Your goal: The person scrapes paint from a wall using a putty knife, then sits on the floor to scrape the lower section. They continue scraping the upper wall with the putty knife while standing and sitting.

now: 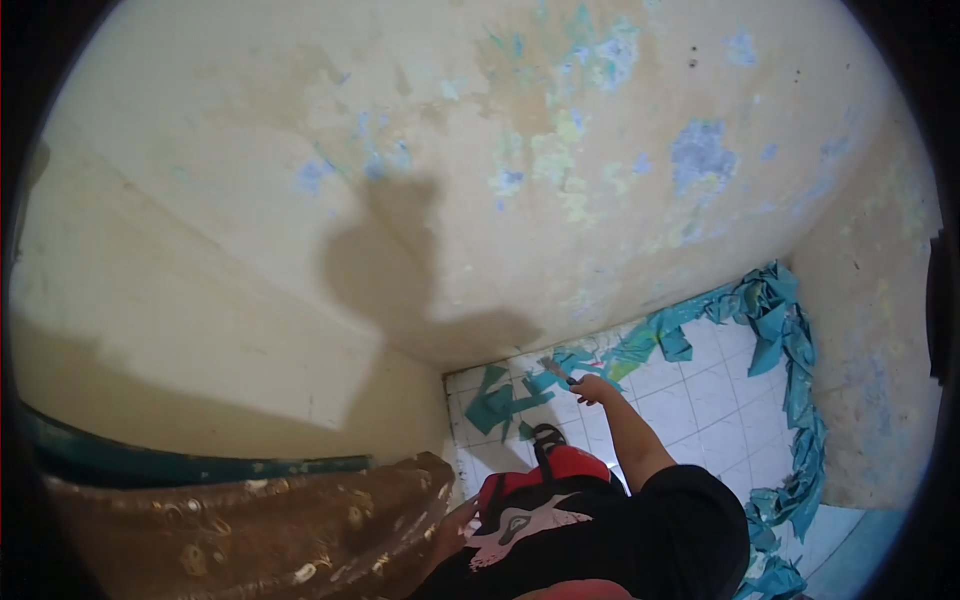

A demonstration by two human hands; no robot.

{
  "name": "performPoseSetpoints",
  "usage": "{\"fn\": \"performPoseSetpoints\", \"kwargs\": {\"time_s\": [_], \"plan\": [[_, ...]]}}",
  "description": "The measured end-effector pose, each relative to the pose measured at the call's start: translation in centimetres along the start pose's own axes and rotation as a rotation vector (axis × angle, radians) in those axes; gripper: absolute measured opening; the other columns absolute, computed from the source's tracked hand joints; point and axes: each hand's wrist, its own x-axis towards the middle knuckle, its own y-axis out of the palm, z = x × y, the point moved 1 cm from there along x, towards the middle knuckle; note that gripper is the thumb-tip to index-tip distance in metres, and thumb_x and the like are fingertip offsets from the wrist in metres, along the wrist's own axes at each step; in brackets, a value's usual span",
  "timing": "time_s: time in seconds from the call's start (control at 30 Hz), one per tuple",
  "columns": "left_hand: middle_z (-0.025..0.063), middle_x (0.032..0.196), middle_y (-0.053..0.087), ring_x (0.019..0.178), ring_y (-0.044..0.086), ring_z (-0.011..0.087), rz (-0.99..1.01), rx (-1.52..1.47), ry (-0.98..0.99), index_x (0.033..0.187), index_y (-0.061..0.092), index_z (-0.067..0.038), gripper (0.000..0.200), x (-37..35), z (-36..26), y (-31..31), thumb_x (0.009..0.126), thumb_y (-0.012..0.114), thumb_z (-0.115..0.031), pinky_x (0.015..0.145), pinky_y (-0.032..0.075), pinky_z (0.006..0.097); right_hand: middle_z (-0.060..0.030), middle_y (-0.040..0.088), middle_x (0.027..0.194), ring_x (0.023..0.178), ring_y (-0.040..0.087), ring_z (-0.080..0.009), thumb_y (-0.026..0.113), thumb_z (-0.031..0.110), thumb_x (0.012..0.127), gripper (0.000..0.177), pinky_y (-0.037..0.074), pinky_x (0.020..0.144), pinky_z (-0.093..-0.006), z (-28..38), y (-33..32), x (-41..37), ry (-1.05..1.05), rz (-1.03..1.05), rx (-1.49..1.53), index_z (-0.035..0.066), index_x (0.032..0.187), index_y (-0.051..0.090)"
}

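Observation:
My right hand [592, 389] is closed round the handle of a scraper [558, 371], held out low over the floor. The scraper's flat blade points toward the foot of the wall, above torn teal strips [572, 358] lying on the white tiles. Down at my left side, my left hand [462, 522] is partly visible beside my black shirt, near the brown patterned cloth. Its fingers are too dim and hidden to make out.
A beige wall [560, 230] with flaking blue and green patches rises ahead. More crumpled teal strips [800, 400] line the right wall's base. Brown patterned cloth [250, 530] lies along a teal edge [200, 468] at left. My sandalled foot [548, 436] stands on white tiles [660, 412].

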Motion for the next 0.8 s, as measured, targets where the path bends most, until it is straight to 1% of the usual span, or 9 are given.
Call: {"fn": "performPoseSetpoints", "kwargs": {"time_s": [0.1,0.13,0.2,0.27,0.37,0.4,0.47,0.6,0.8], "plan": [[0.0084,0.137,0.051,0.119,0.051,0.0334,0.074,0.076,-0.046,0.147,0.035,-0.022,0.074,2.9,-5.9,-1.6,0.087,0.055,-0.060,0.080,0.050,0.0552,-0.0141,0.066,0.089,0.075,0.070,-0.0216,0.068,0.023,0.086,0.038,0.053,0.051,-0.0324,5.5,-0.2,0.5,-0.095,-0.045,0.222,-0.008,0.107,0.059],[0.0114,0.137,0.052,0.132,0.041,0.0272,0.121,0.105,-0.120,0.146,0.040,-0.017,0.070,3.7,-8.1,-1.7,0.089,0.057,-0.055,0.100,0.042,0.0445,-0.0130,0.065,0.088,0.075,0.070,-0.0216,0.069,0.019,0.085,0.039,0.053,0.051,-0.0325,6.7,-0.3,0.7,-0.136,-0.079,0.363,-0.007,0.111,0.057],[0.0126,0.141,0.049,0.138,0.035,0.0270,0.241,0.159,0.048,0.144,0.042,-0.017,0.068,10.9,-6.6,-3.4,0.090,0.056,-0.056,0.104,0.039,0.0435,-0.0119,0.064,0.088,0.074,0.070,-0.0214,0.070,0.013,0.083,0.040,0.053,0.051,-0.0323,9.4,-0.7,0.3,-0.156,-0.058,0.470,-0.006,0.113,0.053],[0.0127,0.137,0.053,0.131,0.044,0.0265,0.289,0.356,0.498,0.144,0.042,-0.016,0.062,16.3,-5.4,-4.1,0.093,0.053,-0.050,0.102,0.042,0.0441,-0.0118,0.063,0.086,0.068,0.067,-0.0186,0.069,0.014,0.083,0.040,0.050,0.049,-0.0305,11.7,-0.8,-1.8,-0.287,-0.125,0.729,-0.006,0.113,0.052],[0.0147,0.130,0.058,0.119,0.055,0.0245,0.400,0.548,0.541,0.130,0.054,-0.002,0.050,17.1,-9.5,-6.1,0.097,0.050,-0.039,0.100,0.043,0.0337,-0.0073,0.059,0.079,0.056,0.056,-0.0136,0.064,0.016,0.086,0.049,0.042,0.044,-0.0266,12.7,-2.3,-3.0,-0.257,-0.254,0.546,0.001,0.129,0.046],[0.0147,0.130,0.058,0.119,0.055,0.0245,0.433,0.553,0.537,0.130,0.054,-0.002,0.050,16.3,-11.9,-7.4,0.097,0.050,-0.039,0.100,0.043,0.0337,-0.0059,0.057,0.076,0.053,0.052,-0.0118,0.061,0.016,0.087,0.054,0.039,0.043,-0.0256,15.0,-2.7,-5.3,-0.275,-0.307,0.543,0.005,0.137,0.043],[0.0161,0.125,0.061,0.113,0.059,0.0259,0.681,0.538,0.032,0.128,0.057,-0.003,0.044,10.6,-17.8,-8.9,0.094,0.054,-0.032,0.095,0.046,0.0343,-0.0045,0.053,0.073,0.053,0.046,-0.0093,0.055,0.014,0.090,0.060,0.035,0.042,-0.0240,18.2,-3.3,-8.3,-0.340,-0.403,0.698,0.017,0.147,0.035],[0.0158,0.125,0.060,0.115,0.057,0.0252,0.807,0.570,0.228,0.128,0.056,-0.003,0.045,7.8,-19.4,-8.9,0.093,0.056,-0.031,0.097,0.045,0.0339,-0.0052,0.052,0.074,0.055,0.046,-0.0095,0.051,0.013,0.093,0.064,0.038,0.045,-0.0254,23.1,-4.0,-9.0,-0.372,-0.602,0.796,0.020,0.152,0.027],[0.0151,0.126,0.058,0.119,0.053,0.0237,0.849,0.629,0.537,0.127,0.056,-0.003,0.046,2.5,-23.4,-12.2,0.090,0.060,-0.029,0.100,0.042,0.0331,-0.0081,0.056,0.076,0.054,0.047,-0.0148,0.048,0.008,0.094,0.061,0.043,0.055,-0.0290,27.3,-3.5,-4.2,-0.431,-1.052,0.253,0.016,0.151,0.027]]}}
